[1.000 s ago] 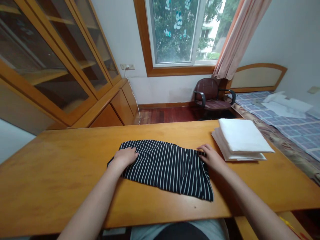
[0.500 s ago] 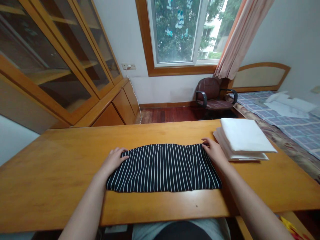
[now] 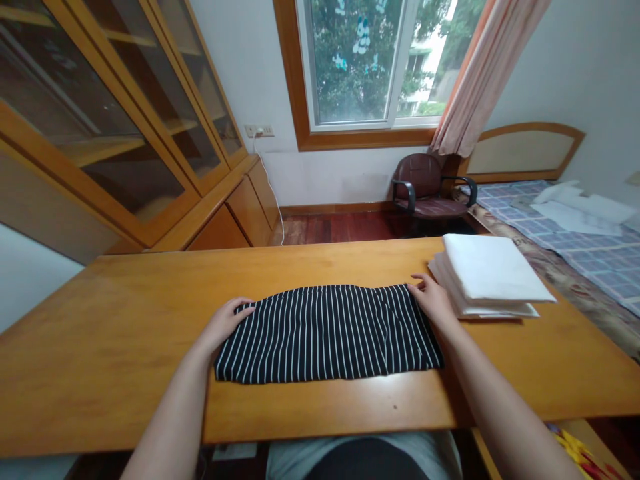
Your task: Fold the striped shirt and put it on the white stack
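A black cloth with white stripes (image 3: 327,333), folded into a wide flat band, lies in front of me on the wooden table. At its far left corner is my left hand (image 3: 227,321), thumb over the top and fingers along the edge, closed on the fabric. My right hand (image 3: 434,300) takes the far right corner between the thumb and the fingers below, while its index finger is raised. Small creases run through the right part of the cloth. The undersides of both grips are hidden.
To the right, a stack of folded white sheets (image 3: 495,270) stands close to my right hand. The wooden table (image 3: 115,347) ends just before my lap. Beyond it are a brown armchair (image 3: 423,183), a bed (image 3: 580,227) and a glass-door cabinet (image 3: 165,220).
My hands have moved slightly apart, the left one leftward and the right one a little rightward. The cloth's far corners have shifted outward with them, and its far edge is stretched wider.
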Available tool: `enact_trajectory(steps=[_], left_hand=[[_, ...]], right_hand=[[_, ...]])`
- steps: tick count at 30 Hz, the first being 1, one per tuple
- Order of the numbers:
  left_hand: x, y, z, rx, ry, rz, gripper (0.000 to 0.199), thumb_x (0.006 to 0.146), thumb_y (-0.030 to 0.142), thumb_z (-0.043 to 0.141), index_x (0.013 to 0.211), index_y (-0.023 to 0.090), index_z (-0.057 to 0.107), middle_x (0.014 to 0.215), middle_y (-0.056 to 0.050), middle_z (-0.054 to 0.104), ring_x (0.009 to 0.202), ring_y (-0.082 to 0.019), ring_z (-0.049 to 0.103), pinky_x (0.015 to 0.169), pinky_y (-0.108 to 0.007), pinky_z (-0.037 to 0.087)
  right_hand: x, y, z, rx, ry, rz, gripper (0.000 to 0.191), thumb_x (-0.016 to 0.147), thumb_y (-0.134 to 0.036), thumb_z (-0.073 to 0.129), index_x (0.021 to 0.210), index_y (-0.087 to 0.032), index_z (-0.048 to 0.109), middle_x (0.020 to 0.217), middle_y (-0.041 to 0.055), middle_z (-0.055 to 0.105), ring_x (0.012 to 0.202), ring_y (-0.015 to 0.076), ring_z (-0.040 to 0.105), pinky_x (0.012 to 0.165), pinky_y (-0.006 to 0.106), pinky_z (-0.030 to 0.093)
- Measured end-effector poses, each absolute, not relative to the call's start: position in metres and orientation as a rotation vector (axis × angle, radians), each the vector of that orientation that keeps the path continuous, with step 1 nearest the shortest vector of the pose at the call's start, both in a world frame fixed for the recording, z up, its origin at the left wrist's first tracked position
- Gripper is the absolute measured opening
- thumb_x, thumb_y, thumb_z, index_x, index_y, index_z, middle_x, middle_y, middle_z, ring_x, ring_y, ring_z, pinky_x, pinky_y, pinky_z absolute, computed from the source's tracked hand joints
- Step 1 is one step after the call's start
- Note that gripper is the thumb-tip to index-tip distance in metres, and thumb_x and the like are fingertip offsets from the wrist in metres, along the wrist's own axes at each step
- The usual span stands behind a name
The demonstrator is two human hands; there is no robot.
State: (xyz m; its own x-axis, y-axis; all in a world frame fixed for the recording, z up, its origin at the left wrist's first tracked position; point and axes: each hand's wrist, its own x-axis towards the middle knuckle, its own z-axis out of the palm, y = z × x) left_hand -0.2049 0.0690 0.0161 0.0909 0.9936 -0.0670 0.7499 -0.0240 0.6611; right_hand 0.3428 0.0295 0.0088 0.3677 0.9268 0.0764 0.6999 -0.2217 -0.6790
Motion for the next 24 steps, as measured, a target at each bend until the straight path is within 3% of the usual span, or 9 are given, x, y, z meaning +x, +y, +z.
enact_trajectory(steps=[15, 19, 22, 24], left_hand=[[-0.214, 0.071, 0.011, 1.798, 1.71, 0.646, 0.053, 0.074, 0.071, 0.057, 0.084, 0.02, 0.068, 0.094, -0.008, 0.068, 0.097, -0.029, 0.063, 0.095, -0.042, 0.048], [-0.212, 0.069, 0.02, 1.852, 1.616, 0.789, 0.049, 0.077, 0.069, 0.058, 0.079, 0.021, 0.064, 0.109, -0.01, 0.066, 0.112, -0.029, 0.059, 0.107, -0.044, 0.041], [-0.204, 0.067, 0.031, 1.749, 1.516, 0.805, 0.046, 0.08, 0.068, 0.057, 0.079, 0.022, 0.058, 0.127, -0.01, 0.064, 0.123, -0.029, 0.054, 0.112, -0.045, 0.037], [-0.199, 0.067, 0.034, 1.691, 1.483, 0.758, 0.047, 0.08, 0.07, 0.056, 0.082, 0.023, 0.057, 0.122, -0.009, 0.067, 0.119, -0.029, 0.057, 0.109, -0.046, 0.04]], right_hand=[[0.359, 0.022, -0.007, -1.985, -1.486, 0.216, 0.025, 0.09, -0.029, 0.046, 0.101, -0.019, 0.067, 0.096, 0.0116, 0.071, 0.088, 0.0258, 0.066, 0.085, 0.039, 0.051], [0.355, 0.026, -0.002, -1.964, -1.574, 0.144, 0.03, 0.093, -0.032, 0.047, 0.106, -0.016, 0.068, 0.105, 0.0145, 0.065, 0.093, 0.0268, 0.065, 0.091, 0.042, 0.05], [0.352, 0.032, 0.002, -1.822, -1.766, 0.281, 0.032, 0.092, -0.04, 0.056, 0.112, -0.018, 0.069, 0.112, 0.0127, 0.063, 0.105, 0.0265, 0.063, 0.099, 0.04, 0.047], [0.352, 0.037, 0.004, -1.745, -1.897, 0.453, 0.033, 0.087, -0.042, 0.065, 0.113, -0.021, 0.069, 0.109, 0.0097, 0.066, 0.109, 0.0266, 0.062, 0.101, 0.04, 0.046]])
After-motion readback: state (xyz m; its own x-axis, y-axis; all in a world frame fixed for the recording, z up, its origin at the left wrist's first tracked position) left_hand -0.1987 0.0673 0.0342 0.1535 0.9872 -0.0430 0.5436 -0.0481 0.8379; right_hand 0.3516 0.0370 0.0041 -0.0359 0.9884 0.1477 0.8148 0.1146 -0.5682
